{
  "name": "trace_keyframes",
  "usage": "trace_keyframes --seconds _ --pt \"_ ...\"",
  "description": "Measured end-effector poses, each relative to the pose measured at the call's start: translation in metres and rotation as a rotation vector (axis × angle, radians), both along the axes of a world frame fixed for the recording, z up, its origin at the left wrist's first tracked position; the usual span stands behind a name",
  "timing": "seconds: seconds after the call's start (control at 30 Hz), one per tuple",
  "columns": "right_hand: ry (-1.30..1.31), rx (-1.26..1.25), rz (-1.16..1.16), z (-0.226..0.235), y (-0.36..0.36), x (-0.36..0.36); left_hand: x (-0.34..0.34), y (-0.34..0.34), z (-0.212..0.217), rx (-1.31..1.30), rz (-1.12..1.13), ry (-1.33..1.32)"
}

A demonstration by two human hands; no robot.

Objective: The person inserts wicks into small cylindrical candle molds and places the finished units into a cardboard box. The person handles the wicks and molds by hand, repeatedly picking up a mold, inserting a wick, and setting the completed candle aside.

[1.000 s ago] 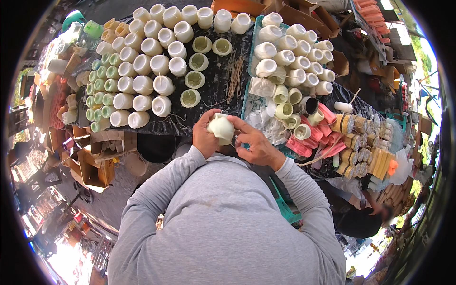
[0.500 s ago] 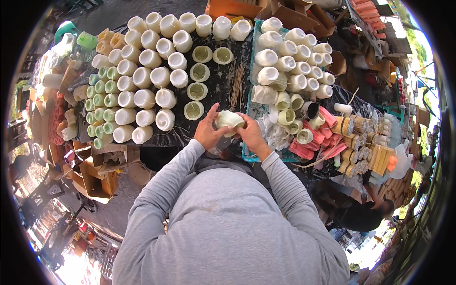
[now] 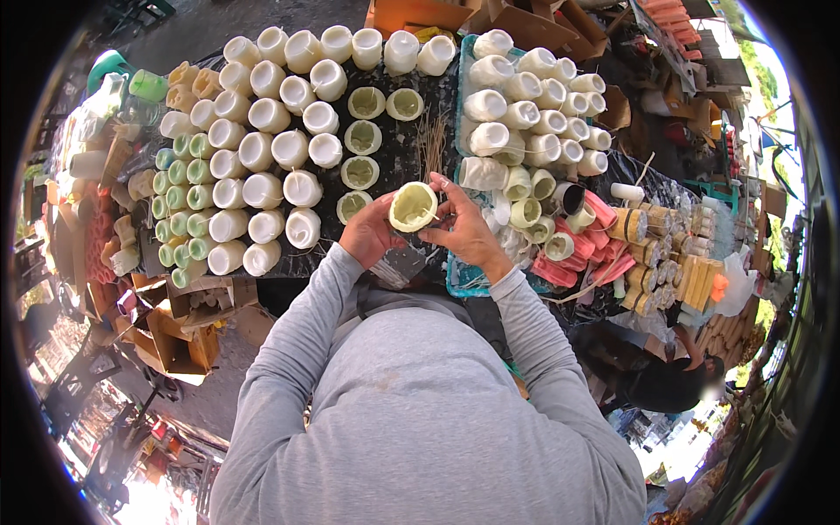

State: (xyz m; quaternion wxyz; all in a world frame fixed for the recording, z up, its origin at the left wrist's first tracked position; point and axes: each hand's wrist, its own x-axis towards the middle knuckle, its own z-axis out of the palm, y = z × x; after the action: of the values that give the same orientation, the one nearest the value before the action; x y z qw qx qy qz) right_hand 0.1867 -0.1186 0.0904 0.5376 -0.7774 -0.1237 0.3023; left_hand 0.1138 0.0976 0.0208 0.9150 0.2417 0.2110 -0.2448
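I see both of my hands raised in front of my chest over the near edge of a dark worktable (image 3: 398,162), clasping one round, pale yellow-white moulded cup (image 3: 412,206) between them. My left hand (image 3: 369,234) cups it from the left and below, fingers curled around its side. My right hand (image 3: 464,229) grips the right side, thumb and fingertips pressed on the rim. The cup's open mouth tilts up toward me, showing a hollow, creamy inside. A thin pale stick seems to poke out near the right fingers, but it is too small for me to be sure.

Just beyond the cup, on the table, sit five similar open-mouthed cups with greenish insides (image 3: 363,136), in a loose column. To their left lie rows of white cylindrical pieces on their sides (image 3: 271,149), and farther left a column of small green-tinted cups (image 3: 179,201). A bundle of thin brown sticks (image 3: 429,144) lies beside the open cups. To the right, a blue-green shallow tray (image 3: 461,280) holds more white cylindrical pieces (image 3: 525,96) piled together, with pink flat pieces (image 3: 595,249) and yellow-brown rolls (image 3: 652,262) past it. My grey long sleeves (image 3: 402,411) fill the lower part of the view. Brown cardboard boxes (image 3: 179,337) stand on the ground at my lower left.
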Motion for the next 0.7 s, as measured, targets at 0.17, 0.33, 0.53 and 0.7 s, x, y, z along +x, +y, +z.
trace_keyframes --seconds 0.17,0.33,0.53,0.7 --pt "0.006 0.011 0.282 -0.027 -0.007 0.0 -0.022 -0.002 0.003 0.392 -0.227 -0.174" --pt "-0.387 -0.293 0.381 -0.086 0.007 0.032 -0.057 0.0 0.017 0.604 -0.225 -0.005" --pt "-1.091 -0.599 0.554 -0.171 0.07 0.096 -0.059 0.007 0.027 0.655 -0.204 0.089" --pt "-1.081 -0.997 0.834 -0.146 0.04 0.077 -0.047 0.009 0.02 0.651 -0.104 0.115"
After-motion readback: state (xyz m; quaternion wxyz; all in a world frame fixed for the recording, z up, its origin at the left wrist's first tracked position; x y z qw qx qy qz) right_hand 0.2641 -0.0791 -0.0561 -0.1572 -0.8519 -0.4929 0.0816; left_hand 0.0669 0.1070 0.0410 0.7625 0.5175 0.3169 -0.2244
